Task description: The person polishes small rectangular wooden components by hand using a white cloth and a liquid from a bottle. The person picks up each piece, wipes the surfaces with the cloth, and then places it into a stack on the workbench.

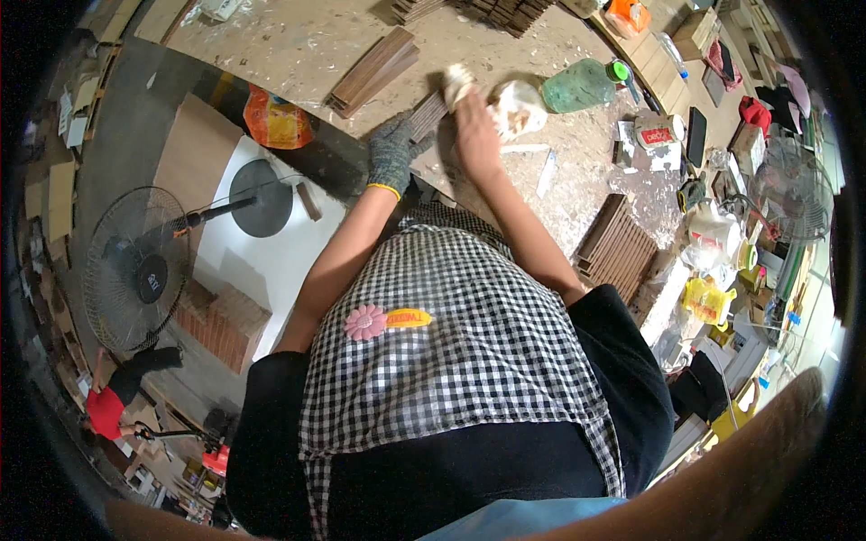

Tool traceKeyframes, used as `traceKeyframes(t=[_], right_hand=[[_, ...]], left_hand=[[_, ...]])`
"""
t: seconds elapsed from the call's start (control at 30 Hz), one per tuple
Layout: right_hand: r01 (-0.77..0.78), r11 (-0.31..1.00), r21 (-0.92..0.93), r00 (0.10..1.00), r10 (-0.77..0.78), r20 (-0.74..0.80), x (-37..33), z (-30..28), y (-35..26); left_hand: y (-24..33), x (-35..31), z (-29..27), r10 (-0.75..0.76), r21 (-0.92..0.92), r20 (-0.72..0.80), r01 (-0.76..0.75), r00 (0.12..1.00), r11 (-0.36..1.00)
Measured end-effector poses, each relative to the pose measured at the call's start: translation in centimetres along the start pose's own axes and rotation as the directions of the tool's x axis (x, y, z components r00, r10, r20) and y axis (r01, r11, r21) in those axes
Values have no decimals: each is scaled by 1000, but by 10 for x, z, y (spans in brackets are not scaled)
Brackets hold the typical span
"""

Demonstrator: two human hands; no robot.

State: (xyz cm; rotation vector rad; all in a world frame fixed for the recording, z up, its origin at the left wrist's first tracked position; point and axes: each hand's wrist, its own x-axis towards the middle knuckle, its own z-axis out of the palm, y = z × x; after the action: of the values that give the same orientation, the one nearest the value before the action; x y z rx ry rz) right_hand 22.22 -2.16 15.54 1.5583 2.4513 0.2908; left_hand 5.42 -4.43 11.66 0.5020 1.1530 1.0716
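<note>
My left hand (393,151), in a grey knitted glove with a yellow cuff, is closed on a small brown grooved wood piece (428,115) over the worktable's near edge. My bare right hand (475,133) grips a bunched off-white rag (458,81) just beyond the wood piece's far end. Whether the rag touches the wood is hard to make out. A stained white cloth (518,110) lies just right of my right hand. Farther right, a green clear bottle (577,87) with a bright green cap rests on its side.
Several brown wood strips (374,72) lie at the left of the worktable (298,41). A stack of brown slats (617,242) stands near my right forearm. A white tub (658,132) and a black phone (695,135) lie right. A standing fan (140,268) is at left.
</note>
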Motion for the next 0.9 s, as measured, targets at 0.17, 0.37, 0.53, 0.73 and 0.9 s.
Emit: traceKeyframes(t=[0.17,0.37,0.53,0.73,0.9], right_hand=[[-25,996,83,999,28,-36,5,16,-1],[-114,988,-100,993,117,25,30,45,21],[-208,788,580,935,334,-120,41,54,62],[233,894,382,898,-47,-437,-26,11,-24],[-133,942,308,975,180,-129,36,36,33]], left_hand=[[20,-11,21,-114,-199,-109,91,987,976],[13,-13,19,-52,-273,-69,32,996,962],[-3,-18,20,-98,-356,-156,36,983,934],[-4,-4,10,127,487,-89,-68,988,871],[11,-15,26,-7,-215,-91,-13,996,977]])
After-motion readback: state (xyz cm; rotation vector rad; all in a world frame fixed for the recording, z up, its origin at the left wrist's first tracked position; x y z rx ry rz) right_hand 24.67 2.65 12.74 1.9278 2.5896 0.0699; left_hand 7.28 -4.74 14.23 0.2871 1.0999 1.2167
